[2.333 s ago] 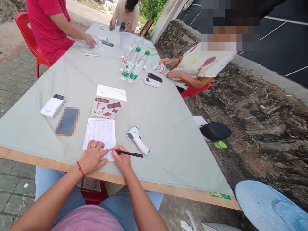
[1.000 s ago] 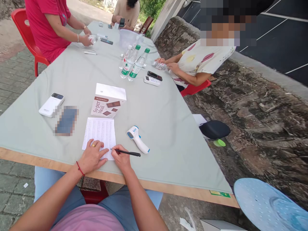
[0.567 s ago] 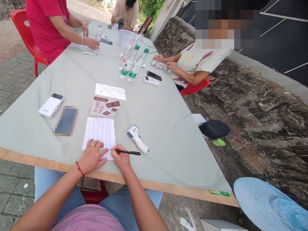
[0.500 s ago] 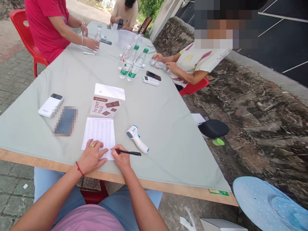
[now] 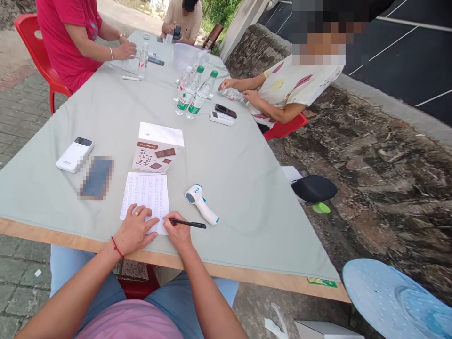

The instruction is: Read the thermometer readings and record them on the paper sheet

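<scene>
My left hand (image 5: 137, 229) lies with its fingers spread on the lower part of a sheet of paper (image 5: 146, 190) covered in columns of small writing. A ring and a red cord bracelet are on that hand and wrist. Between the fingers of my right hand (image 5: 179, 234) is a black pen (image 5: 189, 223), its tip at the sheet's right edge area. Just behind the paper stands a white and brown box (image 5: 157, 148) printed "Super Meal". Right of the sheet rests a white and blue infrared thermometer (image 5: 202, 203).
Left on the table (image 5: 240, 188) are a white power bank (image 5: 75, 155) and a phone (image 5: 96, 178). Green-capped water bottles (image 5: 185, 101) stand farther back, near another phone (image 5: 226, 110). Three other people sit around the table. A light blue hat (image 5: 399, 296) is at the lower right.
The pen has shifted very slightly in my right hand; my left hand stays put. The person in pink has let go of a bottle, which now stands on the table.
</scene>
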A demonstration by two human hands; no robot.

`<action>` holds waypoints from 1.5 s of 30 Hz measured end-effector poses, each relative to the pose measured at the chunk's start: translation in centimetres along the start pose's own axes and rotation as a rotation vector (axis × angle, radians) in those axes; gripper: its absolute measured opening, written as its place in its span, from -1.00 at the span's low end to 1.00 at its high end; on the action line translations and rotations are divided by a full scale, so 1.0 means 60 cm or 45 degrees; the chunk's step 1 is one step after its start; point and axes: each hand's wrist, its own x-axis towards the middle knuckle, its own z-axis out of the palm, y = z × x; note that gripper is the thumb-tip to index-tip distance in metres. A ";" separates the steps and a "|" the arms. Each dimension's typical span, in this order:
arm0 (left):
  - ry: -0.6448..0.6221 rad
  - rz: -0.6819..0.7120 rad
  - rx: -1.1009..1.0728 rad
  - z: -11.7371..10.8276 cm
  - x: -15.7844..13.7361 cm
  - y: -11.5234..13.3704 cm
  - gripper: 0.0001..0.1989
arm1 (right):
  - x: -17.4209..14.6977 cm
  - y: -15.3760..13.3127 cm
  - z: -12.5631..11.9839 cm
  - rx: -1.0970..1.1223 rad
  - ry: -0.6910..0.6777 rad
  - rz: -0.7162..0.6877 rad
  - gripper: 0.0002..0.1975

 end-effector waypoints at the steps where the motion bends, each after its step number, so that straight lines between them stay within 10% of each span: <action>1: -0.001 -0.001 -0.004 0.000 0.000 0.000 -0.68 | 0.000 0.000 0.000 -0.008 -0.003 -0.014 -0.91; 24: 0.010 0.001 -0.025 0.001 -0.001 -0.001 -0.67 | 0.000 0.005 -0.001 -0.022 0.005 -0.042 -0.92; 35: 0.045 -0.010 -0.100 0.002 -0.002 -0.003 -0.68 | 0.025 0.011 0.000 -0.388 0.326 -0.228 -0.72; 45: 0.739 -0.741 -1.109 -0.024 0.033 -0.119 -0.72 | 0.103 0.000 0.053 -0.901 0.067 -0.091 -0.74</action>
